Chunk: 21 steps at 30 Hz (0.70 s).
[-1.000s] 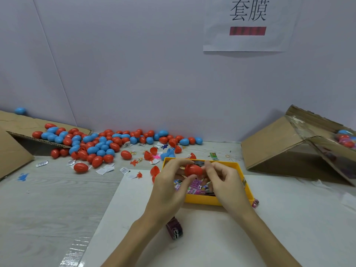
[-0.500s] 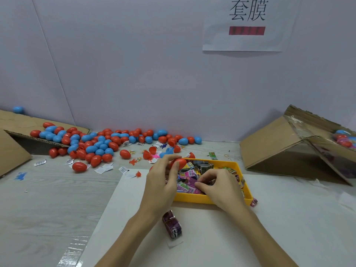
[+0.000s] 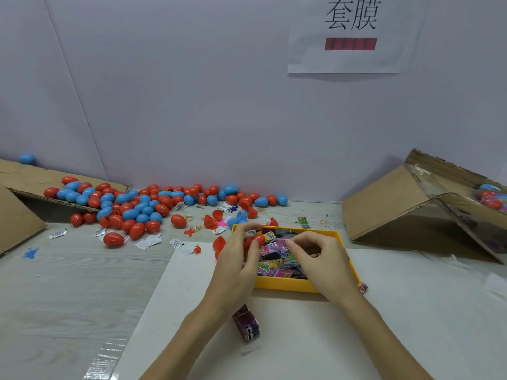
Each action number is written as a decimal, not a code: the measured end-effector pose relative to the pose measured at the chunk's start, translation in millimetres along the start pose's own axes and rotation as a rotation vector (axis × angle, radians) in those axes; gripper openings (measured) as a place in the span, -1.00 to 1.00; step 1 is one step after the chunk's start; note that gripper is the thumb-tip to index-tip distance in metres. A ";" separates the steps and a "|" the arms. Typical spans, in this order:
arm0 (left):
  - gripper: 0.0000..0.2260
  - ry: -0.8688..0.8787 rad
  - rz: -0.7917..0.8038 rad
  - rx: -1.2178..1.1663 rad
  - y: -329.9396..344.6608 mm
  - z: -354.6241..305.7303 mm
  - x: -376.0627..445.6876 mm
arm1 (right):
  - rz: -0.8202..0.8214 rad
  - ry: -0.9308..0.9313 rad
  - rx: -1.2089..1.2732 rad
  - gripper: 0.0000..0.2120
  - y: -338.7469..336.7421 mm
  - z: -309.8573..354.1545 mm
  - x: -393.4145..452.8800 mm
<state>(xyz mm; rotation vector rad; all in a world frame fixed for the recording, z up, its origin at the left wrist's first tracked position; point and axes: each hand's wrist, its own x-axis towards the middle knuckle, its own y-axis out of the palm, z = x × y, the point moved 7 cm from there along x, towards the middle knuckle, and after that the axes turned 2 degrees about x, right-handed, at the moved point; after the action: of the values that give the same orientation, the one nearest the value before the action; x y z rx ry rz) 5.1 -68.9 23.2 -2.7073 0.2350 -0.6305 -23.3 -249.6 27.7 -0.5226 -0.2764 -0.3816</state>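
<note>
Obs.: your left hand (image 3: 236, 266) grips a red egg (image 3: 254, 240), fingers curled over its top and thumb beneath. The egg sits above the left end of the yellow tray (image 3: 290, 286), just over the small packets (image 3: 275, 263) that fill it.

Your right hand (image 3: 325, 260) is over the tray's right half, with fingers (image 3: 295, 240) bent down onto the pink packets beside the egg. You cannot tell whether they hold one.

Tray stands on a white sheet (image 3: 315, 338). A banded bundle of purple packets (image 3: 247, 323) lies on the sheet near your left wrist.

Loose red and blue eggs (image 3: 142, 207) are heaped along the wall to the left. A tilted cardboard box (image 3: 395, 207) stands to the right.
</note>
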 end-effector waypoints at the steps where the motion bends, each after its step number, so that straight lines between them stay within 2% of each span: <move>1: -0.78 -0.001 0.011 -0.005 0.5 -0.9 -0.4 | 0.004 -0.008 0.003 -0.91 -0.4 0.8 -0.4; 4: -0.71 -0.001 -0.011 -0.030 -2.8 -3.5 -1.7 | 0.000 -0.019 0.007 -0.90 -2.9 2.3 -0.5; 9: -0.87 0.008 -0.037 0.090 -3.2 -0.8 -0.2 | -0.001 -0.033 0.024 -0.87 -2.9 6.1 -1.2; 13: -0.82 0.045 -0.066 0.186 -2.7 -2.5 0.2 | 0.052 -0.031 0.132 -0.90 1.9 9.5 -1.9; 21: -0.95 0.118 -0.061 0.095 -6.0 -14.0 -0.2 | 0.214 -0.027 0.254 -0.89 11.9 15.5 -6.3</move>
<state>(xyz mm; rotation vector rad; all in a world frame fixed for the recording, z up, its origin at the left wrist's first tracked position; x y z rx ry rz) -1.0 -67.4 37.2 -2.5986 0.1479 -0.7994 -26.3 -230.1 33.2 -0.3035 -0.2875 -0.1284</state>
